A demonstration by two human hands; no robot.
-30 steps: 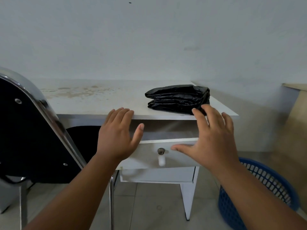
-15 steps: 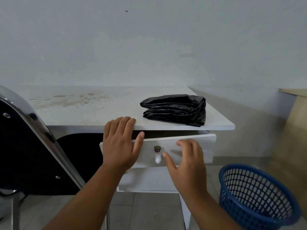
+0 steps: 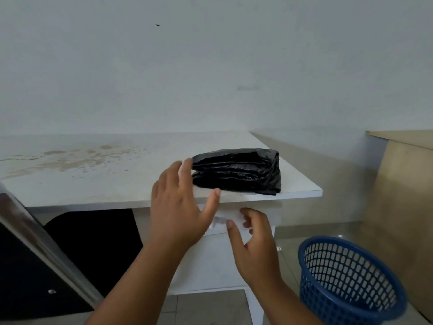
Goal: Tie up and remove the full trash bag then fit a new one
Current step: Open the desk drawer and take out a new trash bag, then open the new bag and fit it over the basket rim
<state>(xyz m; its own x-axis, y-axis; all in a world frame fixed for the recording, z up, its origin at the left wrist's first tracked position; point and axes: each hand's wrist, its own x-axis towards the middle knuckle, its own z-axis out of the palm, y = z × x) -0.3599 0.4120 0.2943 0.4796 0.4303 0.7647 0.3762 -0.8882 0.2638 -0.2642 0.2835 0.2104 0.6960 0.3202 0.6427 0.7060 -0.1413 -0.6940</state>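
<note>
Your left hand (image 3: 180, 207) spread flat, right hand (image 3: 254, 245) loosely curled, empty
Left sits just beside folded black plastic bags (image 3: 236, 171) on white desk (image 3: 93, 181)

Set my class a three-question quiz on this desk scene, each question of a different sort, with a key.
1. True or false: a liner is fitted in the blue basket.
2. The folded black bags lie on: A the desk; B the floor; C the chair seat.
3. Fill in: the hand nearest the bags is the ___ hand.
Key: 1 false; 2 A; 3 left hand.
</note>
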